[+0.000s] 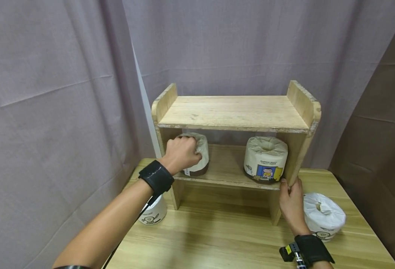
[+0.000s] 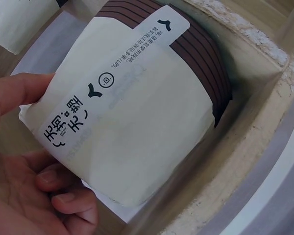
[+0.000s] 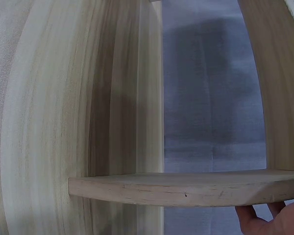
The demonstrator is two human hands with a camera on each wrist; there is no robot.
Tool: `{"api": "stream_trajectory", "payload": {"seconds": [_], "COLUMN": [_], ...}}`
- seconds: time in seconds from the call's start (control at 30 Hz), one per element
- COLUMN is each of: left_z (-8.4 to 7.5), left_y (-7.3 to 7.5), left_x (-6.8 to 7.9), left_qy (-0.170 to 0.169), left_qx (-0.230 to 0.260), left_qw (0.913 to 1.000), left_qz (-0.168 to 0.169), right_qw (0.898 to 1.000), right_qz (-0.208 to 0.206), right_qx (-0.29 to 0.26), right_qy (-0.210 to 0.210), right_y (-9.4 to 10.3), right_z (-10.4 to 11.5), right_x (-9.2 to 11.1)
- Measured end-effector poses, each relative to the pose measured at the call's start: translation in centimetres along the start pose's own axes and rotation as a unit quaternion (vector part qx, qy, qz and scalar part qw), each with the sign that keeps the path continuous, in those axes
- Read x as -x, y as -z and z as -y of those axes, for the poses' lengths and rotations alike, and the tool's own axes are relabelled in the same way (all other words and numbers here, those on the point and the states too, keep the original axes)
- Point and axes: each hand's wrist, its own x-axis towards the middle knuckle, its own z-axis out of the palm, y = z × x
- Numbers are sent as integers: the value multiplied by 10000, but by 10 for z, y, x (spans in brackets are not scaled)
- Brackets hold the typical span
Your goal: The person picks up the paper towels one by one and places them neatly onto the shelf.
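Your left hand (image 1: 180,155) grips the brown-based toilet paper roll (image 1: 202,151) near its top, at the left of the lower shelf (image 1: 226,166); your right hand (image 1: 292,205) grasps the right side panel (image 1: 304,149). Brace it steadily; lift the roll clear of the upper board (image 1: 234,110).

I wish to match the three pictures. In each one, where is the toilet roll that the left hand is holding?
Head: left of centre, at the left end of the rack's lower board; the left hand partly hides the toilet roll.
Left wrist: large, across the centre.
Right wrist: not in it.
Shared landmark: the wooden rack, also along the right and low across in the wrist views.
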Motion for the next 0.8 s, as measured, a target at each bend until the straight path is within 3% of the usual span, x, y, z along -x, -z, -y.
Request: {"api": "stream_trajectory", "payload": {"seconds": [0.5, 0.8], "left_z": [-9, -14], "left_y": [-5, -10], "left_x": [-4, -6], "left_qy": [320, 329], "left_qx": [63, -65], "left_qw": [9994, 9989], "left_qz": [-103, -316], "right_qw": [10000, 10000], "right_qz": [-28, -43], "right_qx": [64, 84], "right_qy": [46, -10], "right_y": [0, 0], "right_z": [0, 0], "right_x": [-1, 0]}}
